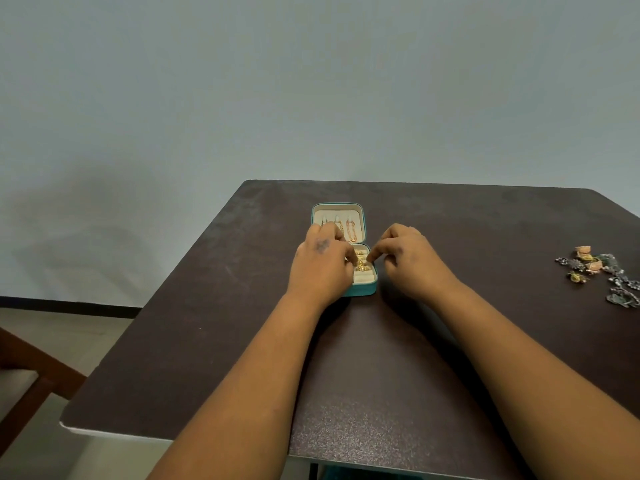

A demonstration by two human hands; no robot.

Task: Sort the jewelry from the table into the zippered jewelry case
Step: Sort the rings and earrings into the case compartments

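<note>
At the centre of the frame the jewelry case lay open on the table. The left hand and right hand curled their fingers over the gold rings in its near half; whether either pinched one was hidden. A careless push could knock seated rings loose. More jewelry waited at the right edge.

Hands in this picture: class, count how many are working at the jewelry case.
2. The left hand lies over the open teal jewelry case; the right hand reaches in from its right side, fingertips at the gold rings.
</note>
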